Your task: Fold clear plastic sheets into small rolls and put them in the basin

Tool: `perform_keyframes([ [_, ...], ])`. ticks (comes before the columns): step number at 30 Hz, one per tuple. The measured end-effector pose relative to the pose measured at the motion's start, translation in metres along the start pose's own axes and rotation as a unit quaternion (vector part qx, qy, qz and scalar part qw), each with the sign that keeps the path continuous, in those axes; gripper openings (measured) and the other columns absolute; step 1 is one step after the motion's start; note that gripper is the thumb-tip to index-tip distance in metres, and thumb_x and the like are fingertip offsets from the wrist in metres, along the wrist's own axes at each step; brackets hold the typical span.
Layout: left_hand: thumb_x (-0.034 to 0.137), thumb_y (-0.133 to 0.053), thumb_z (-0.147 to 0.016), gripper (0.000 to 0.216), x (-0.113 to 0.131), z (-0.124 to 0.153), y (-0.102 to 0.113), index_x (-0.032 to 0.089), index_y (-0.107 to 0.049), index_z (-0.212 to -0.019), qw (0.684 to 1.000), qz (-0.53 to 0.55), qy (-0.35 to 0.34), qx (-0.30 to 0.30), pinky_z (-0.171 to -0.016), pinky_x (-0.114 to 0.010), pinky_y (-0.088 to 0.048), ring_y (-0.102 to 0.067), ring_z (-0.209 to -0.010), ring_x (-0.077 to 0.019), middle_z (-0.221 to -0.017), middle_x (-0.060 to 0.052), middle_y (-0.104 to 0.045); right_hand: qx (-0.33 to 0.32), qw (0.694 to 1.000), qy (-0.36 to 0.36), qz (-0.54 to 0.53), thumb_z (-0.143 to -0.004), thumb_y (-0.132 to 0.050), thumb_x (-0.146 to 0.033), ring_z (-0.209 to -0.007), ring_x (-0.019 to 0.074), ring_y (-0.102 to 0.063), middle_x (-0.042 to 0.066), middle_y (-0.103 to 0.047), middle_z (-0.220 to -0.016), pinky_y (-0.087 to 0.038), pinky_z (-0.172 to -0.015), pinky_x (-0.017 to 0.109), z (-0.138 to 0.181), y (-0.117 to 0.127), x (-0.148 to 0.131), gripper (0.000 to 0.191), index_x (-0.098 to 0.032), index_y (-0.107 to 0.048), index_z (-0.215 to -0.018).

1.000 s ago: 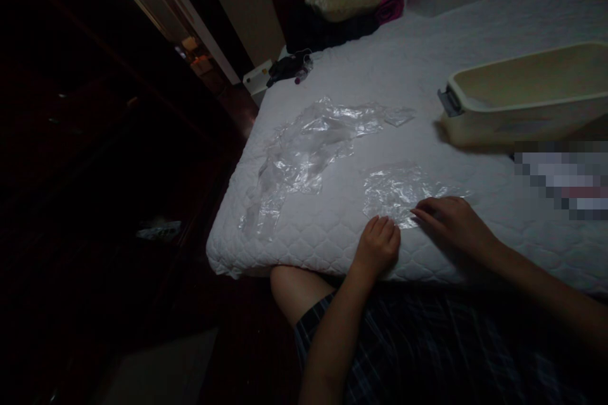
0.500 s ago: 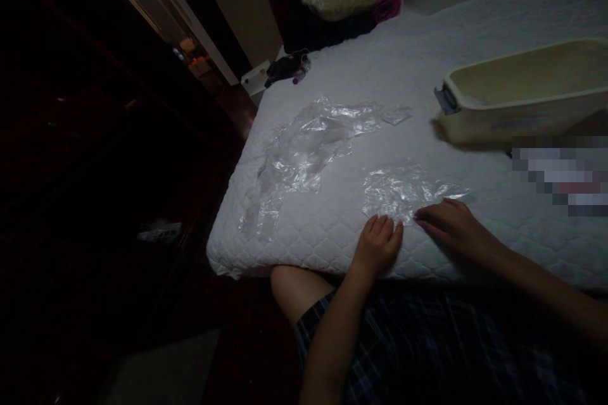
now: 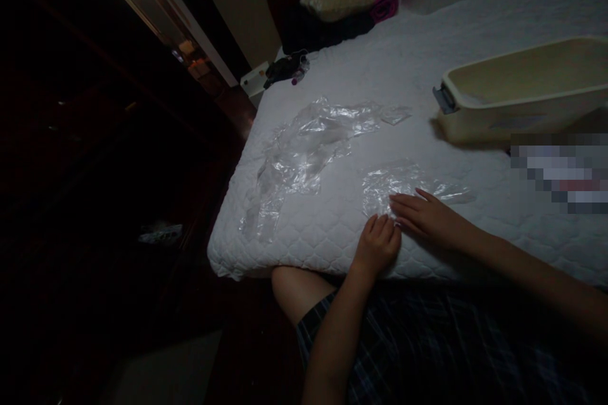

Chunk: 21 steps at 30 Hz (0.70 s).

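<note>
Hands on clear plastic at the bed's edge

Right hand (image 3: 427, 218) lies flat, fingers spread on the small crinkled clear plastic sheet (image 3: 394, 185); left hand (image 3: 377, 247) rests loosely curled, empty, on the white quilted bed (image 3: 403, 69).

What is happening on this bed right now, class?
A person sits at the edge of a white quilted bed. The right hand lies flat, fingers spread, on a small crumpled clear plastic sheet. The left hand rests curled on the quilt beside it, at the sheet's near edge. A larger clear plastic sheet lies spread out further left, and a cream plastic tub stands to the right.
</note>
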<state>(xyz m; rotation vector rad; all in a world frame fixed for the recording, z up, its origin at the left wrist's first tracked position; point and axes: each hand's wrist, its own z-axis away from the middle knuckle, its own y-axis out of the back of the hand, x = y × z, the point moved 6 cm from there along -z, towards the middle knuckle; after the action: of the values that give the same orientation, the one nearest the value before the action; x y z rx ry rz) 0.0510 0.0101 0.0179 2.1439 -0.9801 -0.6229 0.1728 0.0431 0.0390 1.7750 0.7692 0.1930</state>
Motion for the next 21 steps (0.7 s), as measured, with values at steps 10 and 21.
perform_keyframes([
  [10,0.014,-0.049,-0.090,0.017,-0.001,0.007,-0.012,0.013,-0.066,-0.093,0.998,0.000,0.007,-0.061,-0.095,-0.045,-0.049,-0.063,-0.108,-0.0239,-0.107,-0.013,-0.068,-0.043,0.999,-0.028,-0.008,-0.094,-0.039,-0.042,-0.128,0.0259,-0.049,0.012,-0.056,-0.136,-0.032,-0.109,0.055,0.008,-0.019,0.004,0.042,-0.023,-0.058,-0.127],
  [21,0.015,-0.050,-0.091,0.016,-0.006,0.004,-0.005,0.012,-0.065,-0.095,0.998,0.012,0.041,-0.038,-0.099,-0.042,-0.047,-0.061,-0.111,-0.0212,-0.107,-0.012,-0.069,0.069,0.997,-0.022,-0.037,-0.094,-0.042,-0.029,-0.118,0.0264,-0.057,0.013,-0.063,-0.126,-0.038,-0.105,0.055,0.028,0.021,0.018,0.034,-0.019,-0.061,-0.119],
])
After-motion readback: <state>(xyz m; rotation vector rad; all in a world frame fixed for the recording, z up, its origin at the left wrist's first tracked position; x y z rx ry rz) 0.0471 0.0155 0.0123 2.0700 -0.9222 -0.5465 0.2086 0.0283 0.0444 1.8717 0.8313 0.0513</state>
